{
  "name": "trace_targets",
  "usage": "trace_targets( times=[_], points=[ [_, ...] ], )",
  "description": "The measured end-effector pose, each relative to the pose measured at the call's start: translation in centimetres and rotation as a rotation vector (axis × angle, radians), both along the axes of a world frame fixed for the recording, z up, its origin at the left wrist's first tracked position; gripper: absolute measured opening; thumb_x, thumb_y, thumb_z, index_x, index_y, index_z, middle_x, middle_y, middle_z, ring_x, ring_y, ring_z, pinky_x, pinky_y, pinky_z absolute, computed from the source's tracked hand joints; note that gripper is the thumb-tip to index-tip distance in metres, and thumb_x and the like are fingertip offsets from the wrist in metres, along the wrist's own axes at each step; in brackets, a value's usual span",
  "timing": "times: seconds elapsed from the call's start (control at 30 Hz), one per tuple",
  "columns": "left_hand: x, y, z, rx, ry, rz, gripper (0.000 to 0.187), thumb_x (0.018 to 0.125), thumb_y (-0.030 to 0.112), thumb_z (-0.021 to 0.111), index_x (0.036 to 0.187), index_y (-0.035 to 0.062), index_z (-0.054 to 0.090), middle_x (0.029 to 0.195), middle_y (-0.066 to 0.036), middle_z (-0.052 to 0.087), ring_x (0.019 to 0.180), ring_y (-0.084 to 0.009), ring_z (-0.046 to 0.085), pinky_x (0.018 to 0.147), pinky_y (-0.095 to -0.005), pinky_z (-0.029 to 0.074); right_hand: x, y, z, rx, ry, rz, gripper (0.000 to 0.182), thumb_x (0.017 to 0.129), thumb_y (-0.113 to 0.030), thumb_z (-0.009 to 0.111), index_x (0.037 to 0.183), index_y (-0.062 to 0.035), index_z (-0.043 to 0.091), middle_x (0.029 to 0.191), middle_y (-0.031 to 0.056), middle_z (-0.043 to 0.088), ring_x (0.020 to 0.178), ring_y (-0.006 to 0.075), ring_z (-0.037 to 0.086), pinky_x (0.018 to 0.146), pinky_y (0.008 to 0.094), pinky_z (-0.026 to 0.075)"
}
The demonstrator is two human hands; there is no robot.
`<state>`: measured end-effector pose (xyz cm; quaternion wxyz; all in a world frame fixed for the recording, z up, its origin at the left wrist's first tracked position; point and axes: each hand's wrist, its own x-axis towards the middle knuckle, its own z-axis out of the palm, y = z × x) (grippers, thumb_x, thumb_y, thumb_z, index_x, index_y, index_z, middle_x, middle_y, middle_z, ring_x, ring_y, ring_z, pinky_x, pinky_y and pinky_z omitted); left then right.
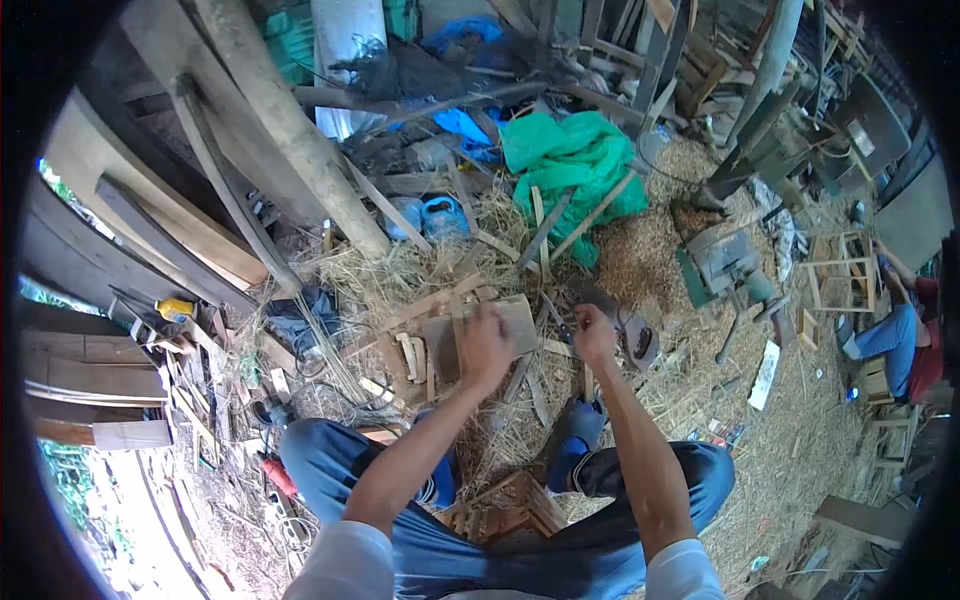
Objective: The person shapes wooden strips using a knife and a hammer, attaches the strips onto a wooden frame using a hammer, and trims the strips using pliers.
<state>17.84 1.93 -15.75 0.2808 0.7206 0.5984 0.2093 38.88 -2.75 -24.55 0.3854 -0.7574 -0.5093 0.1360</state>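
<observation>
My left hand (pixel 487 350) rests over a flat wooden board (pixel 515 325) and a narrow wood strip between my knees; its fingers are bent, and what they hold, if anything, is hidden. To its right, my right hand (pixel 596 336) is closed around the handle of a thin pointed tool (pixel 556 317), whose tip points up and left toward the board. A handsaw (pixel 637 338) lies on the ground just right of my right hand. Small pale wood pieces (pixel 410 356) sit left of my left hand.
A green plastic sheet (pixel 580 165) lies ahead among straw and shavings. Long planks (pixel 290 130) lean at the left. A machine (pixel 725 262) stands at the right, with a seated person (pixel 890 340) beyond it. A red power tool (pixel 279 477) lies near my left knee.
</observation>
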Motion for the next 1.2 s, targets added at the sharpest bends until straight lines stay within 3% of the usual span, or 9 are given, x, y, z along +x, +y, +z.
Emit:
trace_targets(
  times=[0.1, 0.23, 0.33, 0.4, 0.53, 0.6, 0.83, 1.0, 1.2],
  points=[
    [-3.7, 0.6, -0.1, 0.155, 0.277, 0.151, 0.041, 0.079, 0.014, 0.057, 0.111, -0.0065, 0.043, 0.108, -0.029, 0.049, 0.098, -0.0414, 0.053, 0.083, -0.0458, 0.044, -4.0, 0.4, 6.2, -0.140, 0.192, 0.134, 0.022, 0.075, -0.003, 0.055, 0.096, -0.0072, 0.062, 0.081, 0.0166, 0.063, 0.076, 0.0352, 0.061, 0.067, 0.0433, 0.047],
    [-6.5, 1.9, -3.6, 0.304, 0.278, 0.059, 0.055, 0.078, 0.018, 0.061, 0.120, -0.0087, 0.039, 0.116, -0.034, 0.043, 0.102, -0.0450, 0.051, 0.088, -0.0458, 0.044, -7.8, 0.1, 7.3, -0.017, 0.069, 0.210, 0.020, 0.075, -0.002, 0.056, 0.094, -0.0057, 0.062, 0.076, 0.0173, 0.063, 0.073, 0.0298, 0.064, 0.064, 0.0351, 0.049],
    [-7.2, 2.7, -2.3, -0.030, 0.191, 0.012, 0.065, 0.074, 0.020, 0.064, 0.123, -0.0111, 0.036, 0.117, -0.036, 0.044, 0.102, -0.0467, 0.051, 0.090, -0.0462, 0.043, -9.8, 0.2, 9.3, -0.054, 0.157, 0.281, 0.020, 0.077, -0.004, 0.055, 0.096, -0.0066, 0.062, 0.078, 0.0178, 0.063, 0.075, 0.0317, 0.063, 0.065, 0.0370, 0.049],
    [-7.6, 2.6, -0.7, -0.099, 0.173, 0.011, 0.056, 0.072, 0.014, 0.065, 0.118, -0.0087, 0.044, 0.108, -0.033, 0.050, 0.095, -0.0449, 0.055, 0.082, -0.0469, 0.048, -10.4, 0.0, 10.8, -0.067, 0.142, 0.356, 0.020, 0.079, -0.004, 0.055, 0.098, -0.0071, 0.062, 0.081, 0.0183, 0.063, 0.077, 0.0332, 0.063, 0.067, 0.0379, 0.049],
    [-8.2, 1.8, 1.8, -0.067, -0.028, -0.132, 0.047, 0.071, 0.016, 0.063, 0.114, -0.0030, 0.054, 0.107, -0.030, 0.055, 0.098, -0.0411, 0.056, 0.084, -0.0449, 0.047, -10.9, 0.4, 13.1, -0.012, 0.108, 0.360, 0.020, 0.080, -0.005, 0.057, 0.100, -0.0036, 0.061, 0.083, 0.0182, 0.063, 0.077, 0.0338, 0.063, 0.067, 0.0382, 0.048],
    [-8.2, 1.5, 2.7, 0.152, -0.094, -0.342, 0.042, 0.071, 0.018, 0.063, 0.109, 0.0021, 0.059, 0.106, -0.024, 0.058, 0.099, -0.0383, 0.056, 0.085, -0.0445, 0.046, -11.1, 0.5, 13.9, 0.023, 0.164, 0.262, 0.023, 0.079, -0.005, 0.058, 0.101, 0.0011, 0.059, 0.084, 0.0189, 0.063, 0.078, 0.0327, 0.063, 0.068, 0.0369, 0.048],
    [-6.8, 0.6, 6.5, 0.042, -0.094, -0.452, 0.040, 0.073, 0.017, 0.060, 0.110, 0.0026, 0.058, 0.106, -0.021, 0.058, 0.101, -0.0387, 0.054, 0.088, -0.0437, 0.044, -10.7, 0.3, 15.9, -0.007, 0.276, 0.205, 0.017, 0.076, -0.002, 0.059, 0.091, 0.0023, 0.063, 0.076, 0.0201, 0.064, 0.075, 0.0359, 0.064, 0.068, 0.0402, 0.050],
    [-6.3, -0.7, 9.3, 0.150, -0.082, -0.509, 0.031, 0.077, 0.015, 0.058, 0.106, 0.0029, 0.058, 0.100, -0.018, 0.059, 0.096, -0.0375, 0.056, 0.081, -0.0451, 0.045, -10.4, 0.2, 17.5, -0.213, 0.141, -0.099, 0.022, 0.074, -0.016, 0.063, 0.088, 0.0006, 0.066, 0.079, 0.0231, 0.064, 0.080, 0.0379, 0.063, 0.071, 0.0436, 0.051],
    [-10.6, 1.2, 9.1, 0.140, -0.030, -0.573, 0.026, 0.083, 0.019, 0.058, 0.104, 0.0034, 0.062, 0.106, -0.018, 0.060, 0.095, -0.0363, 0.056, 0.082, -0.0426, 0.046, -7.5, -1.4, 17.7, -0.214, -0.037, -0.120, 0.020, 0.074, -0.022, 0.062, 0.086, -0.0067, 0.068, 0.082, 0.0232, 0.064, 0.083, 0.0400, 0.062, 0.073, 0.0458, 0.051]
  ],
)
